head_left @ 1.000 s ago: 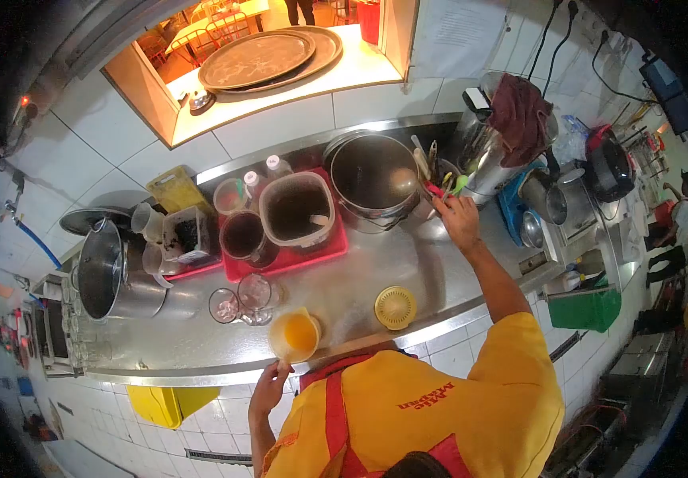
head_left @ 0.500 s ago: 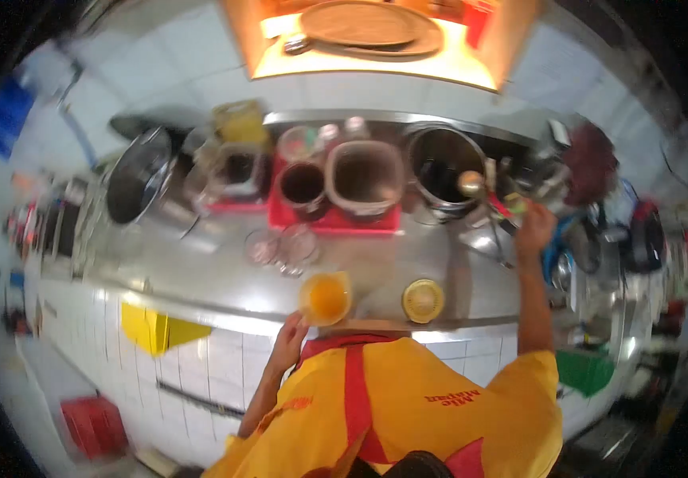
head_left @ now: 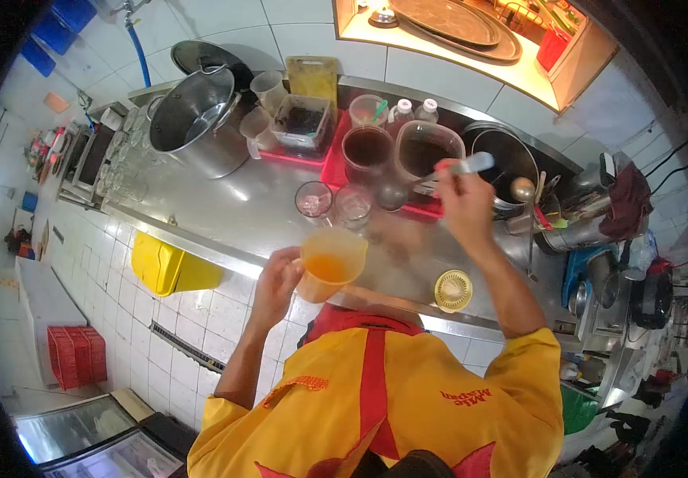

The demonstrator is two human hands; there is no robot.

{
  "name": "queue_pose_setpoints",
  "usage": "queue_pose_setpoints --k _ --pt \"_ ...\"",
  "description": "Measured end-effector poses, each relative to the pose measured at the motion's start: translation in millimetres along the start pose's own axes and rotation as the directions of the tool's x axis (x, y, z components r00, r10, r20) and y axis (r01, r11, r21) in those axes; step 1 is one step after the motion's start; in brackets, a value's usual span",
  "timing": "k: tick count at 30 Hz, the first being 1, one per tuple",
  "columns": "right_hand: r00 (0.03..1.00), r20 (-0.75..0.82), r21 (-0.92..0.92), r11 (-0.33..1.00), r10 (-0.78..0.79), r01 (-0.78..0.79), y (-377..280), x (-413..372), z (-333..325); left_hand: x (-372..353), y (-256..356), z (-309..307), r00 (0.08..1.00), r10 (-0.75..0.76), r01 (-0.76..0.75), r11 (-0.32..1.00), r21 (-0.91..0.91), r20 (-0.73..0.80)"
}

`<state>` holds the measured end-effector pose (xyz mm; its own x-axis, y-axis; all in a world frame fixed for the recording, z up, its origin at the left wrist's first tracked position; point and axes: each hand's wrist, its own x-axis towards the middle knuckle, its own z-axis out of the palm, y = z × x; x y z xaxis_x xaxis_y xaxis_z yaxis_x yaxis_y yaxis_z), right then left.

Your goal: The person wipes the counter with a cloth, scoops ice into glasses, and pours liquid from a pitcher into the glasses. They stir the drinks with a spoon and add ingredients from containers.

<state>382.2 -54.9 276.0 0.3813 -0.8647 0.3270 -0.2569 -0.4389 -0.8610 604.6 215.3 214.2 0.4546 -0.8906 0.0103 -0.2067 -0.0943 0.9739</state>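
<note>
My left hand (head_left: 278, 279) is closed on the handle of a translucent measuring jug (head_left: 336, 253) with orange liquid inside, held over the counter's front edge. Raised above the worktop, my right hand (head_left: 467, 205) grips a utensil with a white handle (head_left: 474, 164) and a round grey head (head_left: 392, 196); motion blurs it, and I cannot tell whether it is a strainer or a ladle. Two clear glasses (head_left: 314, 200) stand side by side beyond the jug. A yellow citrus reamer (head_left: 453, 290) lies on the counter below my right forearm.
Tubs of dark liquid (head_left: 367, 149) stand in a red tray (head_left: 334, 165) at the back. A large pot (head_left: 201, 119) is at left, another pot (head_left: 511, 147) with a ladle (head_left: 522, 190) at right. A wooden strip (head_left: 380, 304) runs along the front edge.
My right hand has come from the utensils at the right to above the middle of the counter, now with the white-handled utensil. The jug is lifted and tilted in my left hand. The view has turned.
</note>
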Motion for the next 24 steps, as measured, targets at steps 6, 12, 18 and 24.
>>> queue_pose_setpoints --k 6,12,18,24 --pt "0.956 0.196 -0.120 0.963 -0.217 0.243 -5.6 10.3 66.0 30.6 14.7 -7.0 0.983 0.168 -0.130 0.923 0.362 -0.075" --pt "0.922 0.262 -0.121 0.938 -0.286 0.326 3.3 19.5 91.8 64.6 18.0 -5.5 0.985 0.136 -0.055 0.840 0.541 -0.111" --pt "0.916 0.264 -0.144 0.926 -0.304 0.349 8.0 23.5 93.1 83.7 41.2 2.6 0.979 0.180 -0.079 0.770 0.633 -0.097" --pt "0.919 0.264 -0.159 0.926 -0.293 0.341 12.2 26.3 90.3 93.6 55.0 6.3 0.991 0.117 -0.048 0.761 0.647 -0.065"
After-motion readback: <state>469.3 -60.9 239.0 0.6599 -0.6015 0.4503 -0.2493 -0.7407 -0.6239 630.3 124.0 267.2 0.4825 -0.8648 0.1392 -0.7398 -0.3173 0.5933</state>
